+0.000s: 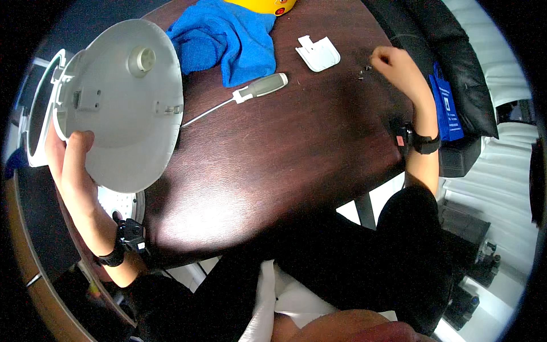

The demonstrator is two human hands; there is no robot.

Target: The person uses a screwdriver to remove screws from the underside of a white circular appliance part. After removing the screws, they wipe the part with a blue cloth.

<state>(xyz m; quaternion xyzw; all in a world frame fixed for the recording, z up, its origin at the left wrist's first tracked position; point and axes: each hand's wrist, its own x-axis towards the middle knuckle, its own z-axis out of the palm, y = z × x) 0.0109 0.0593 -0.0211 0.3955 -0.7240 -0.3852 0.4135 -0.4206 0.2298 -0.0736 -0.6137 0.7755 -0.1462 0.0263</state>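
My left hand grips the lower left rim of a large round white plastic lid, thumb over its inner face. The lid is tilted up, showing a round vent-like fitting and small brackets; a pale ring-shaped part stands at its left edge. Beneath it, a white part with holes is mostly hidden. My right hand is closed above the table's right side, close to a few small screws; whatever its fingers hold is too small or hidden. A screwdriver with a grey and white handle points toward the lid.
A blue towel lies at the far side of the dark brown table, before a yellow object. A small white plastic cover sits right of the towel. Past the right edge are a blue bag and a black seat.
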